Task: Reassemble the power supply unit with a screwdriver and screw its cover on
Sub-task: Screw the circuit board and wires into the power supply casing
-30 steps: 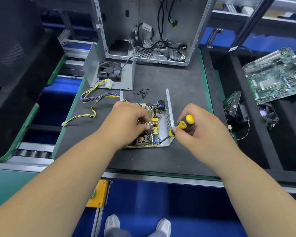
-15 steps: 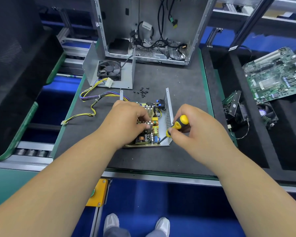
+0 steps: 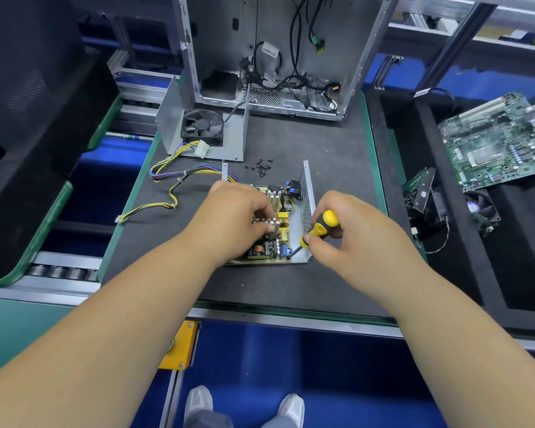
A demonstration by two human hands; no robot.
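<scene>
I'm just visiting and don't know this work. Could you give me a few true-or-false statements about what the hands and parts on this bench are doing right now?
1. The right hand grips a screwdriver with a yellow and black handle. True.
2. The screwdriver's tip is down at the near right corner of the circuit board. True.
3. The left hand is lifting the fan cover off the mat. False: it rests on the board's parts, and the fan cover lies apart, farther back.
4. The loose screws are piled in the person's left palm. False: they lie on the mat behind the board.
5. A green motherboard lies off to the right. True.
</scene>
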